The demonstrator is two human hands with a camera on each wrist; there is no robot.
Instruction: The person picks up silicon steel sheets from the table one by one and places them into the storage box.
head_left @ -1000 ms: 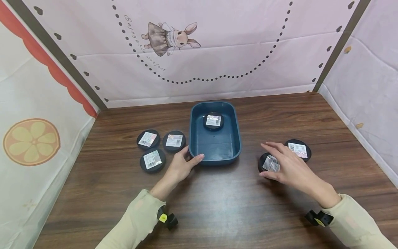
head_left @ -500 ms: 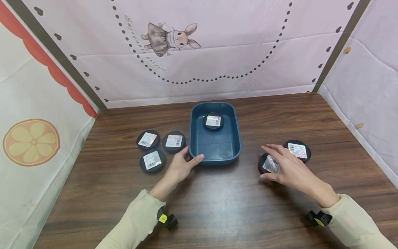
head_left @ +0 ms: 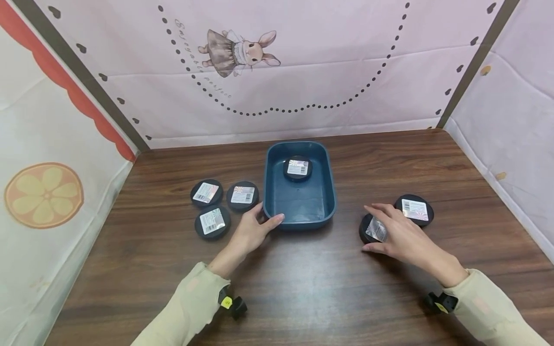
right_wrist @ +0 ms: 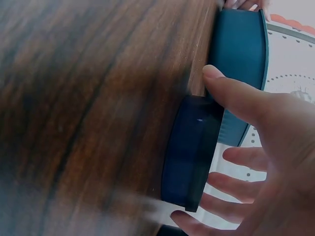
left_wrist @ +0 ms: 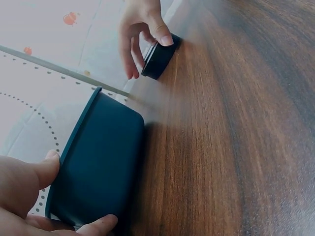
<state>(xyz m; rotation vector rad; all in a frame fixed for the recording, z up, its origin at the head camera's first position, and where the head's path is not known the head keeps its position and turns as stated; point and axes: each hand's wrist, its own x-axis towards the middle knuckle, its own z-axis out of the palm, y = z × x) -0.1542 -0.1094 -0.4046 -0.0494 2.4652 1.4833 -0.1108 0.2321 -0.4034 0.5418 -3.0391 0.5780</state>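
Observation:
My left hand point(head_left: 248, 234) holds the near left corner of a blue rectangular plastic bin point(head_left: 304, 205). Its thumb lies at the rim, and its fingers are against the side in the left wrist view. A flat round black container point(head_left: 374, 228) with a silvery barcode label lies on the table at the right. Over it is my right hand point(head_left: 407, 239), thumb on the near side and fingers spread on the far side, not closed round it. In the right wrist view a gap shows between the thumb and the container point(right_wrist: 191, 152); fingertip contact is unclear.
Another round black container point(head_left: 414, 210) lies just behind the right hand. One more point(head_left: 297, 168) sits inside the bin at its far end. Left of the bin are three similar containers point(head_left: 207, 193) on the wooden table point(head_left: 311, 288). Printed cloth point(head_left: 329, 62) walls the back and sides.
The right hand's fingers have drawn slightly nearer to the container beneath them. The left hand and the bin have stayed in place.

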